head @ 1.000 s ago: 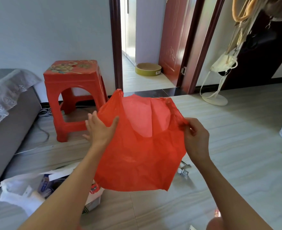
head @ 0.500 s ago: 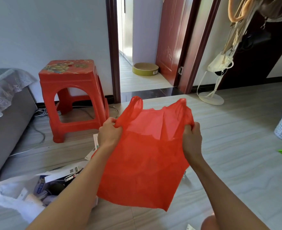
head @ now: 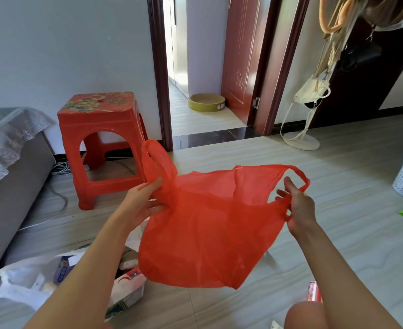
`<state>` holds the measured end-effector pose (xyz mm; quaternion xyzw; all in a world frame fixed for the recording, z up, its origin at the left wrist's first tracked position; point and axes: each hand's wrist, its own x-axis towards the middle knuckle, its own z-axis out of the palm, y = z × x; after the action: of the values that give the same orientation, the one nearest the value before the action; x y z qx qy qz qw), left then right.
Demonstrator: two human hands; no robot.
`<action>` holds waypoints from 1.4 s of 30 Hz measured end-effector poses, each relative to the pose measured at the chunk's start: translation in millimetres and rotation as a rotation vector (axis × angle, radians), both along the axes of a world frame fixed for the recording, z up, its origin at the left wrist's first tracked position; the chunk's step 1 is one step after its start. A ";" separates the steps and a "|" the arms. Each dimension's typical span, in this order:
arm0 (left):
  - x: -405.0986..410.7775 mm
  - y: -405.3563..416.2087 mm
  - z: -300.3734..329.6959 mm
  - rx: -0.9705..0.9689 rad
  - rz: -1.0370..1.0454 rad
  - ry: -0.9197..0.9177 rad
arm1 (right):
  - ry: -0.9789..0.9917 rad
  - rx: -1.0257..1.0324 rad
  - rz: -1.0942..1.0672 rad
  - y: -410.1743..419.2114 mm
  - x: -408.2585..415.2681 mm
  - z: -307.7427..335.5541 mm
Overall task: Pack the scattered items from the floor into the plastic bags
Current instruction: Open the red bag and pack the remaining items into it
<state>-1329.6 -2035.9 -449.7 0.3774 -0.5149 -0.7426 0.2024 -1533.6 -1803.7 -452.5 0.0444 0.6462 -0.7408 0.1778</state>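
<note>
On a pale tiled floor (head: 338, 233), your left hand (head: 141, 205) and right hand (head: 297, 210) each pinch a handle of an empty red plastic bag (head: 207, 233), held aloft. Boxes (head: 127, 288) lie below, unpacked; packing seems barely begun.

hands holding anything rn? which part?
Both hold the thin red plastic bag, off the floor. Left hand has its grip at the left handle's base; right hand pinches the right handle loop.
</note>
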 end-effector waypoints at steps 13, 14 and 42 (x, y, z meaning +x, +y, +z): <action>-3.3 1.9 10.3 0.324 0.290 0.270 | 0.409 0.927 0.234 -5.1 3.4 -29.9; -4.4 3.8 11.4 0.328 0.309 0.259 | 0.414 1.018 0.273 -5.3 6.2 -28.3; -5.3 5.6 -1.8 -0.215 0.378 -0.294 | -0.174 -0.384 0.313 -35.8 27.7 6.5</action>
<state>-1334.9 -2030.3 -451.4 0.5472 -0.5350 -0.5698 0.2994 -1505.9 -1839.5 -446.0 -0.0273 0.4749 -0.8068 0.3504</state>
